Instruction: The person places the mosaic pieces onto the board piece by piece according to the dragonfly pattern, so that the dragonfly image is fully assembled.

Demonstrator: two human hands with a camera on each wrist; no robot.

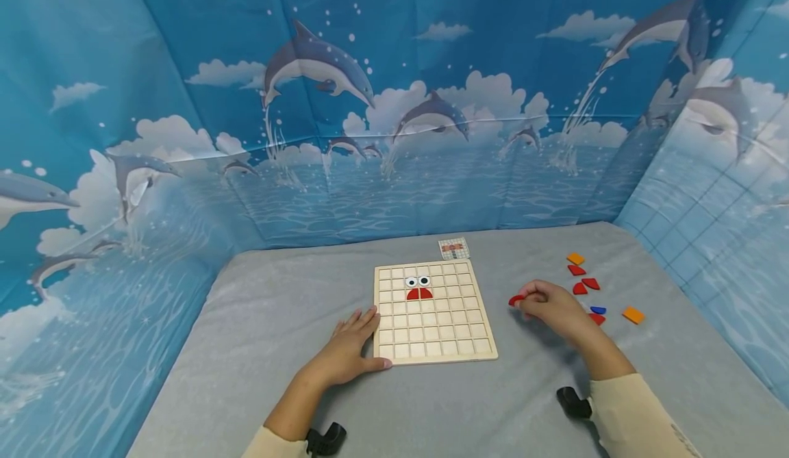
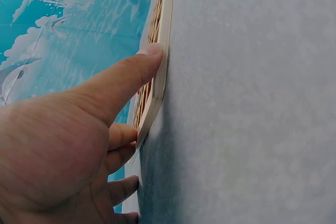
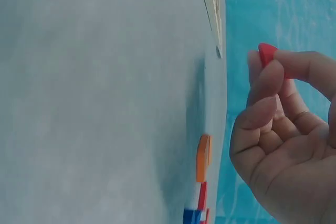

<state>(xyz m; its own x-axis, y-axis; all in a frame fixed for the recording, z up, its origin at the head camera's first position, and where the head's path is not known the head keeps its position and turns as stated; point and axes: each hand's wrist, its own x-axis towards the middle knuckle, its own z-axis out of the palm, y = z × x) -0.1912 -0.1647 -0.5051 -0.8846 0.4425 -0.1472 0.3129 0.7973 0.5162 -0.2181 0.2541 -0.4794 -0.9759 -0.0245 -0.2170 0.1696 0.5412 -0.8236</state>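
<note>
A square wooden grid board (image 1: 435, 313) lies on the grey cloth. Two red quarter-round pieces (image 1: 420, 294) sit side by side in its upper cells, with two googly-eye pieces (image 1: 418, 281) just above them. My left hand (image 1: 348, 348) rests at the board's lower left corner, fingers spread and straight; in the left wrist view its thumb (image 2: 149, 56) touches the board's edge. To the right of the board, my right hand (image 1: 551, 307) pinches a red piece (image 1: 516, 300) between thumb and finger, above the cloth. In the right wrist view only part of that red piece (image 3: 266, 53) shows.
Right of the right hand lie several loose pieces: red ones (image 1: 590, 284), a blue one (image 1: 598, 310), an orange square (image 1: 633, 315) and another orange square (image 1: 576, 258). A small patterned card (image 1: 454, 248) touches or nearly touches the board's top edge. Dolphin-print curtains (image 1: 394, 170) surround the table.
</note>
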